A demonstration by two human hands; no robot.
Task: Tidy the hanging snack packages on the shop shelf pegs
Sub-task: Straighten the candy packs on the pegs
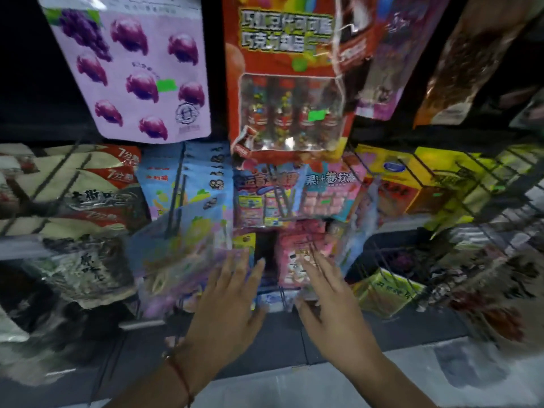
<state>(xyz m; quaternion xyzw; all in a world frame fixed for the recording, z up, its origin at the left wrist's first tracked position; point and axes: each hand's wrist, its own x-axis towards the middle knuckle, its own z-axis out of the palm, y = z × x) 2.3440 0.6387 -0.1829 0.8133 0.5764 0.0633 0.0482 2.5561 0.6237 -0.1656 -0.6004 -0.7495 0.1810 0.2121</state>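
Both hands low centre of frame, fingers straight and spread: left hand (228, 301) before the tilted pale-blue plastic snack packets (188, 245), right hand (326, 301) before the pink plastic packet (297, 260). Neither grips anything. Contact unclear through blur; likely reaching in to square the crooked packets on their black wire pegs (173, 195).

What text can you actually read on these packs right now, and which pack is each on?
"7分" on the red-and-cream packs, rest blurred.
"果汁卷软", last character unclear, on the pink pack.
Red chocolate pack: large white characters, too blurred.
Purple grape pack: print too small.
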